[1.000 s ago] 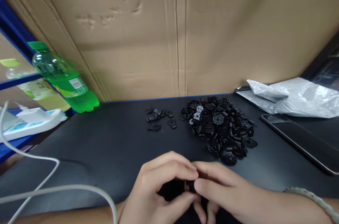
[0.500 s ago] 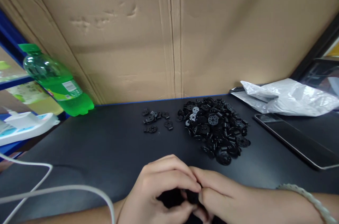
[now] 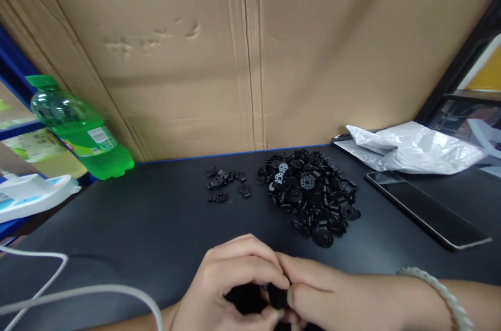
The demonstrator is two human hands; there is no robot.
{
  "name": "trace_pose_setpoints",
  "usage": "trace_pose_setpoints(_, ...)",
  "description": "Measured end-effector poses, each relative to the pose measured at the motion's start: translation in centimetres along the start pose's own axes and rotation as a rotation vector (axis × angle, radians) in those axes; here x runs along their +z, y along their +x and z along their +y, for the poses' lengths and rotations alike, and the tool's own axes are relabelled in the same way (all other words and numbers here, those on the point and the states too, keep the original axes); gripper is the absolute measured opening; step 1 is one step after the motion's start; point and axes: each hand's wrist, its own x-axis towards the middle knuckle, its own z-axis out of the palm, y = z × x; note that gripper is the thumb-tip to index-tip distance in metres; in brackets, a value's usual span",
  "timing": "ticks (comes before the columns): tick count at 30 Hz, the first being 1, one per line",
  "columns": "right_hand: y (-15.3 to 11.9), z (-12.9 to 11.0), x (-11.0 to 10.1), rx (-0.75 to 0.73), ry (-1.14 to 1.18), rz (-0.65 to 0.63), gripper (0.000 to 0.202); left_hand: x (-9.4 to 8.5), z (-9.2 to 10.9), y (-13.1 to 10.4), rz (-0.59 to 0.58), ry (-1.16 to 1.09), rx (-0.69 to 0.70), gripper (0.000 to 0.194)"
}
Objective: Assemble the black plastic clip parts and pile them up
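At the bottom centre, my left hand [image 3: 230, 281] and my right hand [image 3: 324, 292] meet, fingers curled and pinched together. Between their fingertips is a small black plastic part [image 3: 278, 297], mostly covered by the fingers, so its exact shape is hidden. Beyond my right hand lies a big heap of black plastic discs with holes and clips [image 3: 313, 195]. To the left of that heap, several similar black pieces [image 3: 221, 179] form a small loose group.
Behind the dark tabletop [image 3: 156, 226] stands a cardboard sheet [image 3: 176, 59]. A green bottle [image 3: 86, 132] leans at the left, above a white power strip [image 3: 39, 198]. A white cable [image 3: 117, 289] crosses the lower left. A phone [image 3: 426, 211] and a silvery bag [image 3: 422, 148] lie right.
The view has shifted, so the table things appear slightly further left and mostly lower. My hands stay together around the black part, with only slight finger movement.
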Motion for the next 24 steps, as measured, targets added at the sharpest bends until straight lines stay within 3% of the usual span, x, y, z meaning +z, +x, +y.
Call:
trace_pose_setpoints(7,0.3,1.6,1.0,0.086,0.308,0.079,0.008,0.2,-0.5,0.1,0.111,0.097,-0.066,0.019)
trace_pose_setpoints(11,1.1,3.1,1.7,0.035,0.498,0.114,0.009,0.2,-0.9,0.0,0.241,0.065,-0.234,0.019)
trace_pose_setpoints(14,1.3,4.0,1.7,-0.097,0.457,0.205,0.023,-0.3,-1.2,-0.1,0.341,0.063,-0.312,0.030)
trace_pose_setpoints(18,1.2,4.0,1.1,-0.179,0.464,0.346,0.035,-1.1,-1.1,-0.1,0.356,0.199,-0.219,0.028)
trace_pose_setpoints(21,1.3,3.5,1.1,-0.117,0.618,0.238,0.043,-0.9,-0.7,-0.1,0.294,0.255,-0.111,0.024)
trace_pose_setpoints(24,1.6,3.4,1.5,-0.106,0.593,0.181,0.043,-0.4,-0.4,-0.4,0.233,0.229,-0.080,0.021)
